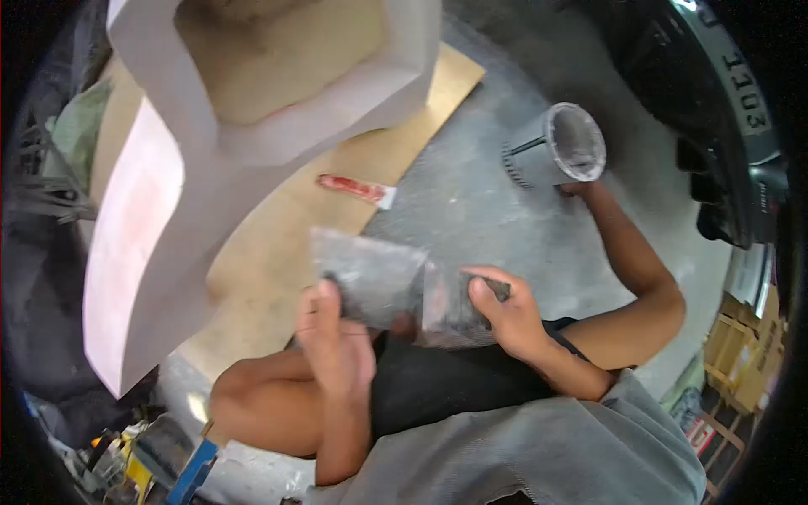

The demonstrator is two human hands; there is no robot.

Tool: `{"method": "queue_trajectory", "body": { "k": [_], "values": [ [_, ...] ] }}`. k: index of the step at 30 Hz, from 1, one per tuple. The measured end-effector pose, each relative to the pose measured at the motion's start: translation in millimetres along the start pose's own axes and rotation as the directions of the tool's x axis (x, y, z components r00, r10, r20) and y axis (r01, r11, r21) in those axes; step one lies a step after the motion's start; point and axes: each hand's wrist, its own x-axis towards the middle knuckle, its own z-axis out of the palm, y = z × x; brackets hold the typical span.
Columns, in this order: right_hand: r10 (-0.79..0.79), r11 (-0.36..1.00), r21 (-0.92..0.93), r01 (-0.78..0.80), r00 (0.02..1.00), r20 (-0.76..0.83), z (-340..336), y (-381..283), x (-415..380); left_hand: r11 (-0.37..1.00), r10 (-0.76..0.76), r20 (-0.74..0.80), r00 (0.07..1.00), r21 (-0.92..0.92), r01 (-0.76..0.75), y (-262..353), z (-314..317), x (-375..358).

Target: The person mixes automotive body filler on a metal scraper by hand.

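A clear plastic bag (379, 282) stretches between my two hands above my lap. My left hand (332, 345) grips its left side, thumb raised along the edge. At the other end, my right hand (513, 311) is closed on the bag together with a small dark grey piece (498, 289), pinned under the thumb; its kind cannot be made out. Parts of the bag look dark, though blur hides whether something is inside. Past the bag, a flat strip with red smears (353, 188) and a white end lies on a tan board (278, 227).
A large pale moulded panel (227, 194) with an opening rests on the board to the left. Near my right foot, a grey bucket (539, 151) stands on the concrete floor (454, 185). A dark vehicle part (715, 109) marked 1103 is at right. Clutter (135, 454) fills the lower left.
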Motion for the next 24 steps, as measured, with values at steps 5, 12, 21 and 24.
{"method": "queue_trajectory", "body": {
  "k": [5, 12, 21, 24],
  "values": [
    [-0.013, 0.998, -0.066, 0.001, 0.982, -0.186, -35.1, -3.4, 21.2, 1.000, -0.018, 0.035, 0.999, 0.022, 0.017, 10.0, -5.5, -12.0],
    [0.003, 0.959, 0.278, -0.051, 0.985, 0.172, -6.4, -26.5, 27.6, 0.949, -0.313, 0.339, 0.887, 0.080, 0.305, -5.1, -4.8, -25.3],
    [-0.196, 0.825, -0.487, 0.287, 0.953, 0.229, -76.6, -20.3, 24.5, 0.763, -0.389, 0.186, 0.902, 0.614, 0.202, -33.1, -9.6, -14.8],
    [-0.657, 0.221, -0.943, 0.248, 0.753, 0.044, -150.0, 8.7, 70.9, 0.381, -0.177, 0.326, 0.929, 0.893, -0.241, -42.6, 7.7, -10.9]
  ]
}}
